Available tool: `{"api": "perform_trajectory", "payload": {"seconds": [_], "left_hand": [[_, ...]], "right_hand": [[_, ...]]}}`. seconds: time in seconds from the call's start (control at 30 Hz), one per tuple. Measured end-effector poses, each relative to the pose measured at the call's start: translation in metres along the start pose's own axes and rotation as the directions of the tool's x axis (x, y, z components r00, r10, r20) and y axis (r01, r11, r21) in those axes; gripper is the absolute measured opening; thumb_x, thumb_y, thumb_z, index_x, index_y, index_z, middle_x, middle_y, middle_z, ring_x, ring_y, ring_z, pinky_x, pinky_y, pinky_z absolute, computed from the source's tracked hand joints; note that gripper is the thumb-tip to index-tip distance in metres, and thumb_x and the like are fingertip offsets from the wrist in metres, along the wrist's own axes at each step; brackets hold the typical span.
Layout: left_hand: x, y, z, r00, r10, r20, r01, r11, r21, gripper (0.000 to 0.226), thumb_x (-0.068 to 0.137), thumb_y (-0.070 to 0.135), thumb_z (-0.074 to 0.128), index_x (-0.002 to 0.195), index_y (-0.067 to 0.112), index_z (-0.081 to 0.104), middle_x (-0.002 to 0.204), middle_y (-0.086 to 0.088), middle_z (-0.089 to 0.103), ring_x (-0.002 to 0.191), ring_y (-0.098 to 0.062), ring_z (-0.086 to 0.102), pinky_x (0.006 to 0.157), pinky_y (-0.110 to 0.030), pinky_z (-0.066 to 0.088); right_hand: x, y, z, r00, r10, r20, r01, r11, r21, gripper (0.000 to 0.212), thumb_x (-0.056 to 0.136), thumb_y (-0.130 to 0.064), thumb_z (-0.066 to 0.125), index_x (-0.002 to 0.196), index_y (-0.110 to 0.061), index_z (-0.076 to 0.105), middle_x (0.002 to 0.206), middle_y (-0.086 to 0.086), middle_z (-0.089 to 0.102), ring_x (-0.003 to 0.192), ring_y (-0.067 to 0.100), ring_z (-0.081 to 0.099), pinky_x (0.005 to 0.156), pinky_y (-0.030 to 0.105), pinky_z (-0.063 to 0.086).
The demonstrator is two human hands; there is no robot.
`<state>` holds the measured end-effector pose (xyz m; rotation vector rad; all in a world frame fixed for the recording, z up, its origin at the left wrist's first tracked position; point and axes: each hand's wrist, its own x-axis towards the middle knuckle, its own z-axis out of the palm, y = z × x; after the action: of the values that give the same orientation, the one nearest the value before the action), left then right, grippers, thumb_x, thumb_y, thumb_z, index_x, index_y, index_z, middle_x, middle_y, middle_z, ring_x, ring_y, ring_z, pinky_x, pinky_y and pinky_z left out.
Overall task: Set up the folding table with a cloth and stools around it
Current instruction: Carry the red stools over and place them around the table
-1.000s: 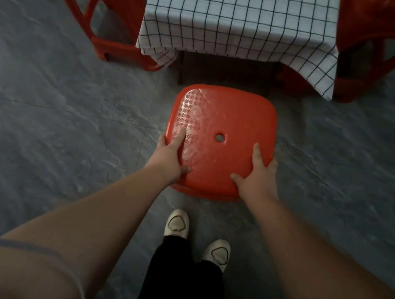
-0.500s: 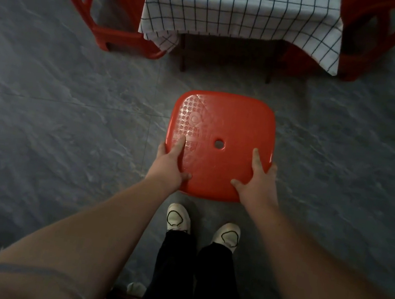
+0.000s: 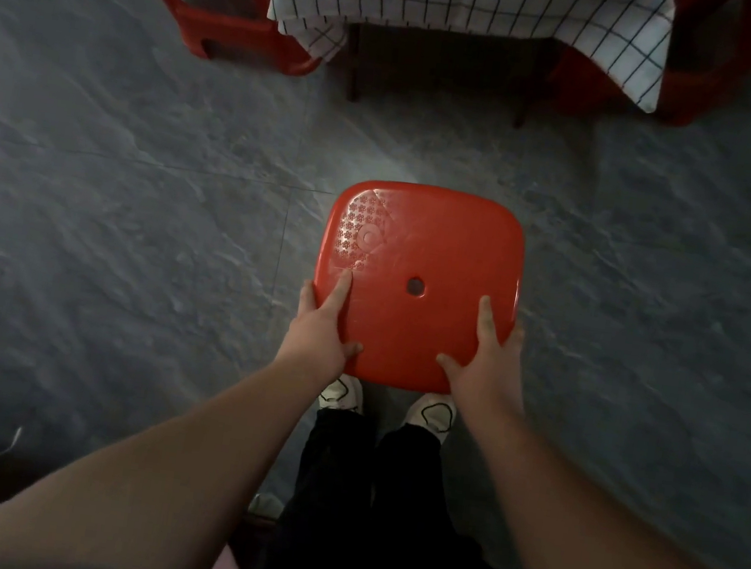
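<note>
The stool [image 3: 417, 285] sits in both hands at its near edge: the left hand [image 3: 321, 325] clamps the near-left corner, the right hand [image 3: 489, 351] the near-right, thumbs on the seat and fingers curled under the rim. Neither is nearer. From this grip the table [image 3: 439, 73], under its cloth [image 3: 473, 1], lies straight ahead and well apart, bare floor [image 3: 135, 205] between. The seat is roughly square with no clear long axis, its far edge facing the table squarely.

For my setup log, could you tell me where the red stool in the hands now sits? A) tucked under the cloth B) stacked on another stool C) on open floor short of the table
C: the red stool, gripped by the left hand and right hand, has bare floor between it and the checked cloth.
</note>
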<state>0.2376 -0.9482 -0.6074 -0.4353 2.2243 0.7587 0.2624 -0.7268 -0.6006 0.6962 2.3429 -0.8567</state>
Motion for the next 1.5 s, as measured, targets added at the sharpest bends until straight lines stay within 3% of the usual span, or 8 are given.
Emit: {"api": "perform_trajectory", "payload": {"seconds": [0.47,0.67,0.8,0.87,1.07,1.23,1.5], "left_hand": [[-0.004,0.003,-0.001,1.0,-0.019,0.024,0.018,0.998,0.061,0.115,0.085,0.02,0.077,0.146,0.061,-0.011,0.165,-0.002,-0.015,0.15,-0.033,0.02,0.115,-0.049,0.031],[-0.007,0.01,-0.007,0.997,-0.051,0.061,0.039,0.982,0.184,0.112,0.086,0.027,0.074,0.146,0.059,-0.014,0.166,-0.005,-0.014,0.142,-0.038,0.035,0.107,-0.052,0.041],[-0.011,0.029,-0.022,0.988,-0.113,0.109,0.076,0.952,0.297,0.104,0.086,0.036,0.069,0.152,0.051,-0.009,0.166,-0.004,-0.016,0.148,-0.043,0.013,0.112,-0.06,0.033],[-0.017,0.039,-0.032,0.992,-0.073,0.101,0.035,0.942,0.333,0.093,0.09,0.034,0.062,0.155,0.046,-0.003,0.166,-0.004,-0.013,0.149,-0.042,0.008,0.114,-0.06,0.03],[-0.069,0.066,-0.066,0.987,0.149,-0.054,-0.112,0.898,0.426,0.063,0.1,0.043,0.038,0.157,0.028,0.017,0.164,-0.012,0.018,0.149,-0.037,0.016,0.117,-0.058,0.025],[-0.149,0.081,-0.106,0.963,0.239,-0.127,-0.15,0.861,0.486,0.068,0.099,0.043,0.039,0.159,0.025,0.012,0.166,-0.012,0.013,0.152,-0.035,0.007,0.12,-0.056,0.018],[-0.287,0.09,-0.183,0.864,0.337,-0.374,-0.131,0.867,0.48,0.07,0.099,0.054,0.034,0.159,0.029,0.008,0.167,-0.008,0.01,0.153,-0.033,0.002,0.122,-0.053,0.01]], "right_hand": [[-0.002,0.001,-0.001,0.999,0.02,0.05,-0.017,0.997,-0.069,0.109,0.087,-0.032,0.076,0.15,-0.056,-0.009,0.165,0.007,-0.012,0.15,0.034,0.019,0.118,0.055,0.029],[0.002,-0.003,-0.019,0.988,0.063,0.138,-0.025,0.964,-0.263,0.094,0.093,-0.036,0.065,0.151,-0.055,-0.007,0.165,0.008,0.0,0.141,0.037,0.035,0.109,0.057,0.04],[0.013,-0.017,-0.048,0.97,0.095,0.224,-0.002,0.924,-0.383,0.081,0.093,-0.046,0.06,0.155,-0.049,0.009,0.164,0.002,0.011,0.142,0.036,0.031,0.112,0.054,0.036],[0.013,-0.024,-0.061,0.97,0.046,0.237,0.064,0.897,-0.437,0.073,0.095,-0.046,0.055,0.157,-0.044,0.016,0.166,0.001,0.012,0.143,0.035,0.029,0.114,0.052,0.034],[-0.026,-0.047,-0.093,0.964,-0.18,0.198,0.255,0.84,-0.479,0.069,0.096,-0.044,0.052,0.157,-0.034,0.021,0.165,0.004,0.019,0.149,0.029,0.021,0.112,0.054,0.031],[-0.093,-0.079,-0.14,0.901,-0.407,0.15,0.426,0.766,-0.481,0.07,0.095,-0.043,0.052,0.157,-0.026,0.024,0.164,0.009,0.023,0.149,0.03,0.021,0.117,0.047,0.028],[-0.212,-0.155,-0.215,0.72,-0.692,0.06,0.609,0.586,-0.535,0.066,0.097,-0.044,0.046,0.157,-0.022,0.027,0.164,0.012,0.024,0.151,0.033,0.017,0.121,0.048,0.022]]}}
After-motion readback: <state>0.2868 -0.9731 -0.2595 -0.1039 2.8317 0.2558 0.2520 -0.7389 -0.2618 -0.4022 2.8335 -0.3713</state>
